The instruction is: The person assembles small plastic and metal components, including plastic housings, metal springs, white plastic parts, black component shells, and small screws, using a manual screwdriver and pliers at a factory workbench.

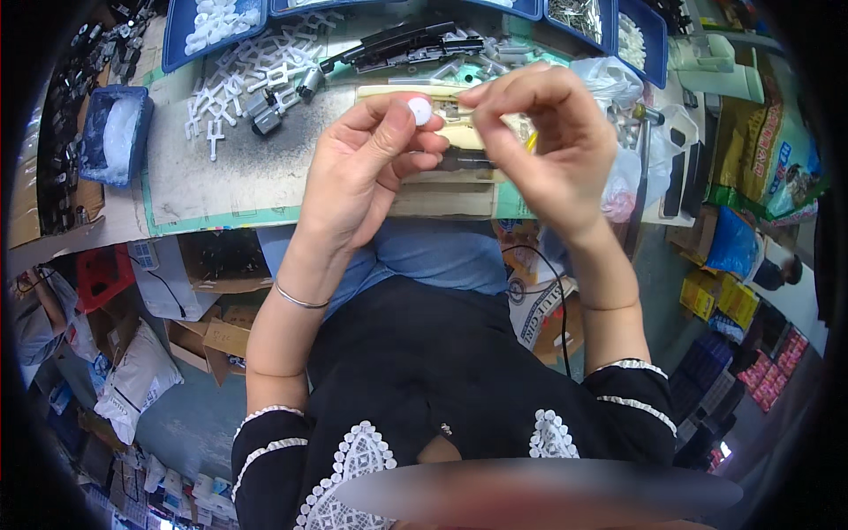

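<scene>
My left hand [358,163] is raised over the bench's near edge, its thumb and fingers closed on a small round white plastic piece [419,111]. Just right of it, my right hand [552,132] has thumb and forefinger brought together in a pinch. What they hold, if anything, is too small to name. Below and behind both hands lies a cream-coloured block or fixture [459,135], partly covered by the fingers. Beyond it rest long black plastic parts [397,44].
White T-shaped plastic pieces [215,137] and dark cylindrical parts [263,115] lie on the bench at left. Blue bins [165,40] of small parts line the back. Another blue tray [146,132] stands far left. Clear plastic bags [609,81] sit at right. Cardboard boxes [190,344] are below.
</scene>
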A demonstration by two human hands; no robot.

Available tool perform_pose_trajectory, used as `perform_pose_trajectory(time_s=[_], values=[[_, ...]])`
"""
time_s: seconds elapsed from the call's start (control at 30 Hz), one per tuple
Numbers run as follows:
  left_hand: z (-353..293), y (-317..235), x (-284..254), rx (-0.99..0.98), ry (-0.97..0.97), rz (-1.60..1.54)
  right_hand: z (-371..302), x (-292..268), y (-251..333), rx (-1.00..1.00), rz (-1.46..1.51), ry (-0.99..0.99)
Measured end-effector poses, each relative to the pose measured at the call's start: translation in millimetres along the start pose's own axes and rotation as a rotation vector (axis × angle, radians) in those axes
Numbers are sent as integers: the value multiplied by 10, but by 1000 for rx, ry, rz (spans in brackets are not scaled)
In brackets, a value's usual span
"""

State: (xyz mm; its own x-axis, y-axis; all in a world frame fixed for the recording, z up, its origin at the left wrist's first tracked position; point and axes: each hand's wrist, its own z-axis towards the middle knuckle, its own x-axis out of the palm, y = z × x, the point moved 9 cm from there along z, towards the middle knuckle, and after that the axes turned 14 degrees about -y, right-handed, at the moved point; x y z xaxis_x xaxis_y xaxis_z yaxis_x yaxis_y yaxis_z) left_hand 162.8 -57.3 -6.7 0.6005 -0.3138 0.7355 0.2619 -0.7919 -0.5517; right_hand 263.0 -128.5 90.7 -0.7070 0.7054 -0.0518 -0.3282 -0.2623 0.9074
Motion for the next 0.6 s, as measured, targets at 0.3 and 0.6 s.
perform_pose_trajectory(time_s=[0.3,0.6], values=[[-143,-45,11,166,-42,263,-185,146,92,-70,-217,79],[-168,-58,9,203,-44,300,-239,119,163,-203,-230,-21]])
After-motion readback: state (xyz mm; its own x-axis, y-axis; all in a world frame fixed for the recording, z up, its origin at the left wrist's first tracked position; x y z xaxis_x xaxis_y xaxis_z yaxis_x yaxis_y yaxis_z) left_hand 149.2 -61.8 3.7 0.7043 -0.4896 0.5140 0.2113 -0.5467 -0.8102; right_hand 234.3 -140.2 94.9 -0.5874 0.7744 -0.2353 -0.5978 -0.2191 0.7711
